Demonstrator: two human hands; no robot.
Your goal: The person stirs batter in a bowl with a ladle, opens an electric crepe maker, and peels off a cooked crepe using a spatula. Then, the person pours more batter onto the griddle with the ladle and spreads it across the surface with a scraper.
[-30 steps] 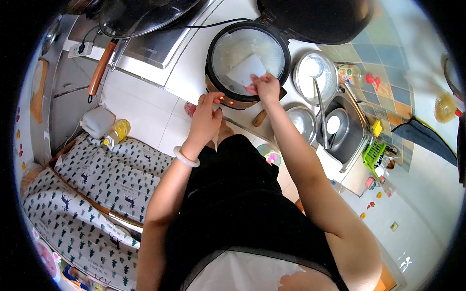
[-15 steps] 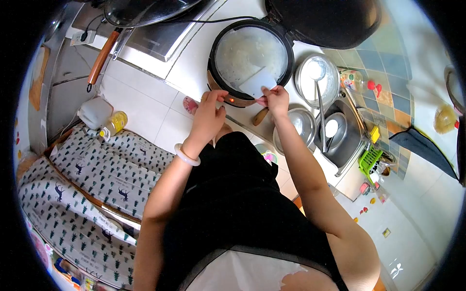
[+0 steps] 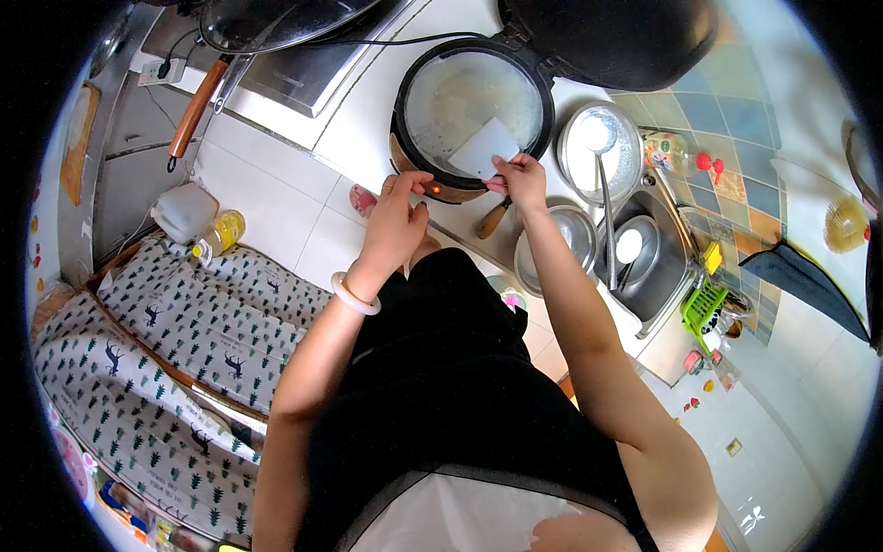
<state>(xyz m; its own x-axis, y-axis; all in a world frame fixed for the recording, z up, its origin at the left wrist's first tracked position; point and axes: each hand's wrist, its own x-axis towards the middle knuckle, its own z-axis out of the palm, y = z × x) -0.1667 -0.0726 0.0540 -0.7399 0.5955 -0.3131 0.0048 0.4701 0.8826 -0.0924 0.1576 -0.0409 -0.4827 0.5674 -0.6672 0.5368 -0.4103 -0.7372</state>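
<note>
A thin pale crepe (image 3: 460,87) covers the plate of a round black electric crepe maker (image 3: 402,115), whose lid (image 3: 616,41) stands raised behind it. My right hand (image 3: 521,179) pinches a flat white dough scraper (image 3: 487,150) between thumb and fingers. The scraper lies over the near right part of the crepe; whether its edge touches the batter, I cannot tell. My left hand (image 3: 397,216), wearing a white bangle (image 3: 355,294) at the wrist, is at the near left of the machine. Its fingers are loosely bent and apart, nothing in them, close to the lit orange light (image 3: 436,190).
A wooden-handled tool (image 3: 492,221) lies at the counter edge below my right hand. To the right are a metal bowl with a ladle (image 3: 603,184), a second bowl (image 3: 572,241) and the sink (image 3: 676,276). A lidded pan handle (image 3: 195,110) juts out at the left.
The scraper has shifted slightly away from me and to the left over the crepe, with my right hand following. My left hand stays about where it was.
</note>
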